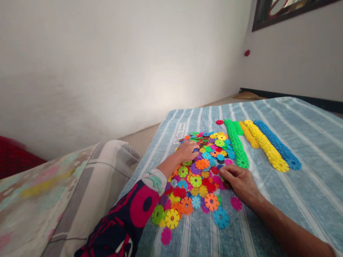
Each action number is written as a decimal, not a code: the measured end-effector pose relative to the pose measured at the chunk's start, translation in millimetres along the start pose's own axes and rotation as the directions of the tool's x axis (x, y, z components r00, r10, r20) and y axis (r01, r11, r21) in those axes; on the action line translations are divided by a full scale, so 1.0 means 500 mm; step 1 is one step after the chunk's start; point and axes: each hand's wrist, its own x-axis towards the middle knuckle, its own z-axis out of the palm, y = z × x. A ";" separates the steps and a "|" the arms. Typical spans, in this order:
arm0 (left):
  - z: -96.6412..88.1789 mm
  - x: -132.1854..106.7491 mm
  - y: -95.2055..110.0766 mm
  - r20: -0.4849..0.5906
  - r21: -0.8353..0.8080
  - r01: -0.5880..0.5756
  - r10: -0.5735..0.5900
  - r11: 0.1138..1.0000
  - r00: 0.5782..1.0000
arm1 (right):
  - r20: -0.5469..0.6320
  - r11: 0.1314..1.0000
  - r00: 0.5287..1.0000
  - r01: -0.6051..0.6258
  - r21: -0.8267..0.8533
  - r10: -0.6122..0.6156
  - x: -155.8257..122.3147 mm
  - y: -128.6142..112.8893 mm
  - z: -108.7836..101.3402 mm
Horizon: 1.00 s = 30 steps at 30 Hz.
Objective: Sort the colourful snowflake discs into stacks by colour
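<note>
With fingers curled, the left hand (189,150) and right hand (238,180) touch the mixed discs (196,180) on the striped cloth (308,137), any grip unclear; a sideways right-hand knock could scatter the green row (235,144).

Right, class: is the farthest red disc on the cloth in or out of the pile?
Out: the red disc lies apart beyond the pile, cloth showing between them.

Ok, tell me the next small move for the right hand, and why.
Probably have the right hand take the red disc near its fingers and lay it by the lone red disc beyond the mixed pile. The green strip, yellow strip and blue strip are each grouped by colour. Whether the hand already holds a piece is unclear.
</note>
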 end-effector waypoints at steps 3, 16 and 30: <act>-0.002 -0.028 -0.018 -0.003 -0.058 -0.062 0.062 0.996 0.998 | 0.008 1.000 1.000 -0.006 -0.016 0.006 -0.003 0.000 -0.004; 0.004 -0.102 0.005 -0.107 -0.340 -0.045 0.009 0.940 0.994 | 0.032 0.979 0.994 0.108 -0.174 -0.104 -0.006 -0.004 -0.003; -0.014 -0.109 0.079 -0.086 -0.169 0.080 -0.095 0.982 0.992 | 0.047 0.950 0.980 0.200 -0.241 -0.195 0.003 -0.004 0.007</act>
